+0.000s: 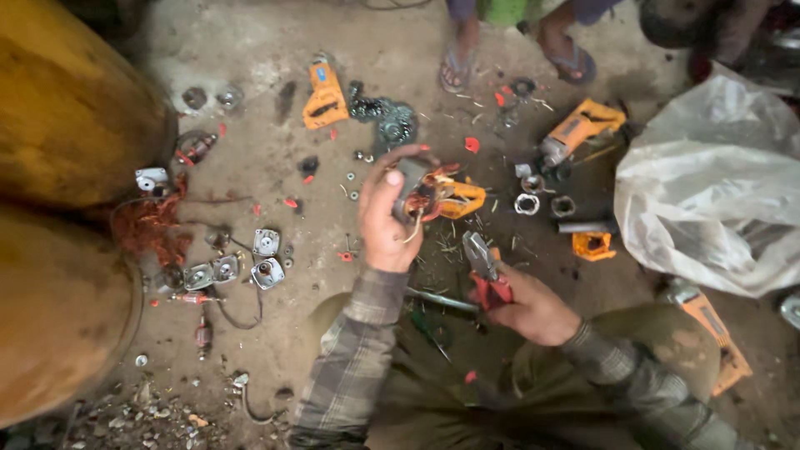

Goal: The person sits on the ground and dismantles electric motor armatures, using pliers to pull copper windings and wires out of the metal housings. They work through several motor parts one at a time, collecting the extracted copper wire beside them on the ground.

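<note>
- The left hand (pixel 385 218) is raised over the dirt floor (pixel 275 167), fingers wrapped round a motor part (pixel 417 193) — a grey metal core wound with copper-coloured wire, loose strands curling out past the thumb.
- Just beyond that grip, touching or nearly touching the motor part on its far side, lies an orange plastic shell (pixel 460 200).
- The right hand (pixel 529 310) is clenched on the red handles of a pair of pliers (pixel 483 265); the grey nose points up toward the left hand and stops a little short of the motor part. Whether the nose is parted cannot be told.
- Below the left wrist a thin metal rod (pixel 440 300) lies across the lap.
- Out to the left of the left-hand grip: a tangle of copper wire (pixel 148 225), then a cluster of small round metal housings (pixel 242 262) — well apart from the hand.
- Ahead of the grip, farther off, an orange tool casing (pixel 323 96) beside a heap of dark metal rings (pixel 385 118).
- To the right of the pliers' grip, a few metal rings (pixel 542 196), an orange power tool body (pixel 579 129) and a small orange piece (pixel 593 244).
- Farther right, a large pale plastic bag (pixel 708 179).
- At the top edge, another person's sandalled feet (pixel 458 62).
</note>
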`<state>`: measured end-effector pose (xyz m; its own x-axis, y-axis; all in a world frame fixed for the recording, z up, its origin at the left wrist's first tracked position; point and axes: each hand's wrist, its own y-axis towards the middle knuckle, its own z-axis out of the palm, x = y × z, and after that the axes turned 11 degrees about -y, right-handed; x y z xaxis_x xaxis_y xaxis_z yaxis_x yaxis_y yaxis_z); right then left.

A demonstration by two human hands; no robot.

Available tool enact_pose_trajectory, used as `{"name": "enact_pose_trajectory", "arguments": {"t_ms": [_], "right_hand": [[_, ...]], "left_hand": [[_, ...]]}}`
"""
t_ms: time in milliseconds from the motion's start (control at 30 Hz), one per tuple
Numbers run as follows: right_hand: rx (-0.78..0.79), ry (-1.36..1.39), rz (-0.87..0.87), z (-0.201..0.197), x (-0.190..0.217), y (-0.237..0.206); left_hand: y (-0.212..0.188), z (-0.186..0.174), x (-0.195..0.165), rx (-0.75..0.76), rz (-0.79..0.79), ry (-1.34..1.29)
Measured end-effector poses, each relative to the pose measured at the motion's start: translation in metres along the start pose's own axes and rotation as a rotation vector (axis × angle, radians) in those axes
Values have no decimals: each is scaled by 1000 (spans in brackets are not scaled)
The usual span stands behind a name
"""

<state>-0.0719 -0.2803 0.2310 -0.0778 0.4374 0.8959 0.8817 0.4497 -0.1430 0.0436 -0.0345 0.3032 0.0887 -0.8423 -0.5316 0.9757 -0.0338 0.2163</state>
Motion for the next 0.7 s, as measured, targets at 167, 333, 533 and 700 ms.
{"name": "enact_pose_trajectory", "arguments": {"t_ms": [167, 333, 533, 700], "right_hand": [[-96, -123, 17, -1, 33, 42], [-64, -72, 123, -3, 23, 60], [-85, -67, 174, -16, 19, 80], [-109, -15, 150, -21, 12, 82]], "left_hand": [[13, -1, 8, 82, 4, -72], [14, -22, 31, 13, -27, 136], [30, -26, 47, 112, 46, 355], [37, -23, 53, 154, 108, 566]]}}
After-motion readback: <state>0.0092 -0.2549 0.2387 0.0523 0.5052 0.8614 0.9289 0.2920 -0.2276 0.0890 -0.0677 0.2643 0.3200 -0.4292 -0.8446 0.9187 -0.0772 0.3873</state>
